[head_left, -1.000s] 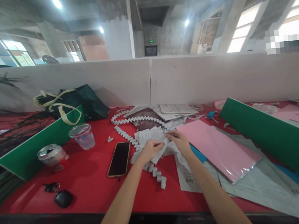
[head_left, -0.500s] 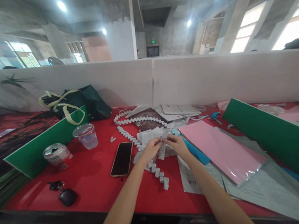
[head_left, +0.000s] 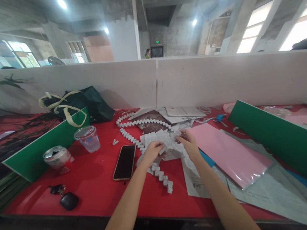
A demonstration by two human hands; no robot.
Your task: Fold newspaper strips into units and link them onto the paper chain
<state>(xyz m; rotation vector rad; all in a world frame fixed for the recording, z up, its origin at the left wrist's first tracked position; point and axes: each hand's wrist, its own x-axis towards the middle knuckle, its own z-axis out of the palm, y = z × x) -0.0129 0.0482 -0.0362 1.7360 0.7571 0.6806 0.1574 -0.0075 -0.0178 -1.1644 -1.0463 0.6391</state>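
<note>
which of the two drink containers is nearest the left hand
The see-through plastic cup; the metal can stands farther left, farther from the left hand.

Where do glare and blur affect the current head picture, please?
In the head view, the windows at frame right are washed out; in that view, glare streaks the near end of the pink packet, and papers between the left hand and right hand look soft, their print unreadable.

White partition (head_left: pixel 206 78), grey ceiling (head_left: pixel 85 6) and bright windows (head_left: pixel 260 14) beyond
</note>
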